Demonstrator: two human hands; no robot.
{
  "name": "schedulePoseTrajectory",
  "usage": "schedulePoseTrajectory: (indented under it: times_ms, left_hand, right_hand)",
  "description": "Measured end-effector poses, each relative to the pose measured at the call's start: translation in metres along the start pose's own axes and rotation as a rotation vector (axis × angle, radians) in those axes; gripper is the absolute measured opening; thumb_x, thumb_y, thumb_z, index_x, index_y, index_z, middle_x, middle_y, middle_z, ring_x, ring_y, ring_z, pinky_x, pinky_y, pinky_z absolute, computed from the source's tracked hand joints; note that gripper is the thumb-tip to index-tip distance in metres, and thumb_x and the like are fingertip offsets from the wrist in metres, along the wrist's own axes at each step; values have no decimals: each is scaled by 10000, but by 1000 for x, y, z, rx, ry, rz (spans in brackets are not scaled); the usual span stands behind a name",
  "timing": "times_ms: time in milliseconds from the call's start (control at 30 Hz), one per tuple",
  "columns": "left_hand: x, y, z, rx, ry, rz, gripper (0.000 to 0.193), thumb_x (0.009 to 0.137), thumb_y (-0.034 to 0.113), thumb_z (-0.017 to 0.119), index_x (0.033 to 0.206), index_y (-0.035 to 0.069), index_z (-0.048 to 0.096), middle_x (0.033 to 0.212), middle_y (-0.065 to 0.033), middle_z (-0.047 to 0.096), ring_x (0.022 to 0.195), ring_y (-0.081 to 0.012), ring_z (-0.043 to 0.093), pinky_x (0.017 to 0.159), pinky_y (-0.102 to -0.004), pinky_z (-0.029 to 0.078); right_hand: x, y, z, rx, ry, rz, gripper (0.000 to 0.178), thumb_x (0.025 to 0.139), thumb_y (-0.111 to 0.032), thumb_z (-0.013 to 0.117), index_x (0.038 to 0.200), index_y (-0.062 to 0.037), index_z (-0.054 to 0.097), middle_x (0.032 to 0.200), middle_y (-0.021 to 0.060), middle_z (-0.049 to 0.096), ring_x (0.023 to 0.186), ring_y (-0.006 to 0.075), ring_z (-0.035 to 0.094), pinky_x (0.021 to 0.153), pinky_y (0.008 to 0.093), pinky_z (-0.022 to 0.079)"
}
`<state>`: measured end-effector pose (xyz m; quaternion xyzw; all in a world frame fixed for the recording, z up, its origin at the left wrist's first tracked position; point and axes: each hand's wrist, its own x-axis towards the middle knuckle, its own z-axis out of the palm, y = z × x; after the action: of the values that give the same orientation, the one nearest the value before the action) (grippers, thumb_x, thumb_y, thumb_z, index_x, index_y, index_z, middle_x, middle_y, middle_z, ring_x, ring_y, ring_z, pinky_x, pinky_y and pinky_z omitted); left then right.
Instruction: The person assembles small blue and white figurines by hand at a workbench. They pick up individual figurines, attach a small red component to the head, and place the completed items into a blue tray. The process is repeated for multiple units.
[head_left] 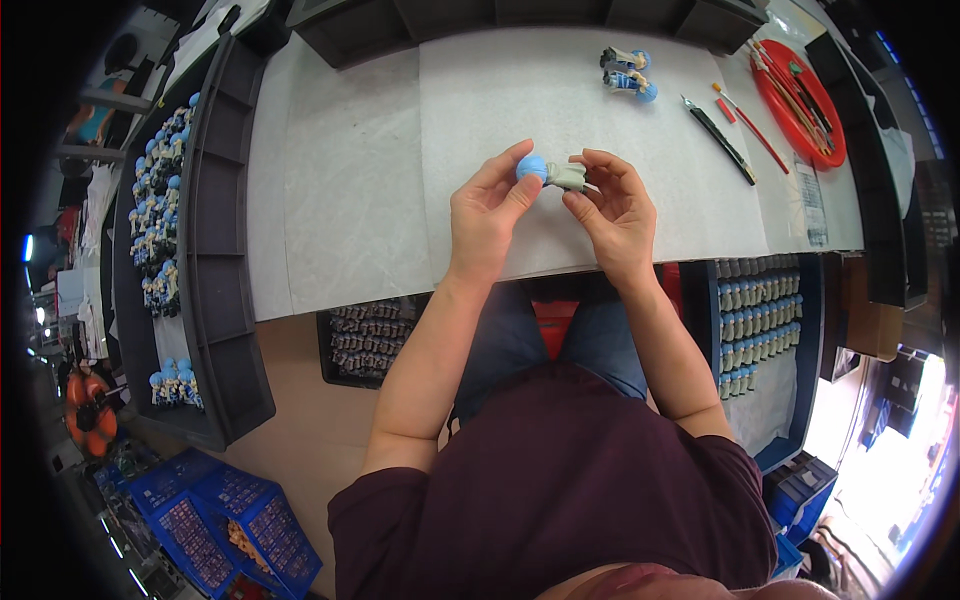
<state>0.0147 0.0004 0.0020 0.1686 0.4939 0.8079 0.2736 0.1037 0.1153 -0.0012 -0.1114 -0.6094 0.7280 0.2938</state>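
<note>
Above the white work sheet (pixel 480 90) I hold a small figurine (pixel 566 177) sideways, its round blue head to the left and its pale grey-green body to the right. My left hand (pixel 487 215) pinches the head between thumb and fingers. Curled round the other end of the body, my right hand (pixel 622 215) has its thumb below and its fingers above. Two more blue-haired figurines (pixel 628 84) lie beyond my hands, toward the right. A black pen-like craft knife (pixel 722 140) and a thin red-handled brush (pixel 755 130) lie right of them.
A red oval dish (pixel 838 150) holds brushes at the far right. On the left, a dark tray (pixel 165 335) carries many blue-haired figurines. Rows of similar figures fill a blue-edged tray (pixel 775 420) at lower right. A dark divided tray (pixel 450 22) borders the table's back.
</note>
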Motion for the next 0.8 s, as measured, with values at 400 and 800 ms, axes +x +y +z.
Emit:
schedulePoseTrajectory:
  times_ms: [400, 800]
  left_hand:
    - [-5, -8, 18, 263, -126, 73, 295, 766, -18, 662, 1034, -17, 538, 1044, -104, 561, 900, -133, 560, 778, -254, 500]
    - [-8, -5, 19, 611, -200, 189, 260, 730, 9, 710, 966, -33, 607, 1101, -122, 550, 904, -148, 577, 759, -251, 514]
  right_hand:
    - [53, -40, -99, -744, 438, -361, 173, 769, -2, 616, 941, -18, 633, 891, 89, 664, 791, 158, 632, 702, 258, 498]
    - [115, -48, -174, -646, 474, 21, 172, 787, -116, 655, 944, -46, 659, 893, 103, 667, 806, 179, 632, 682, 300, 490]
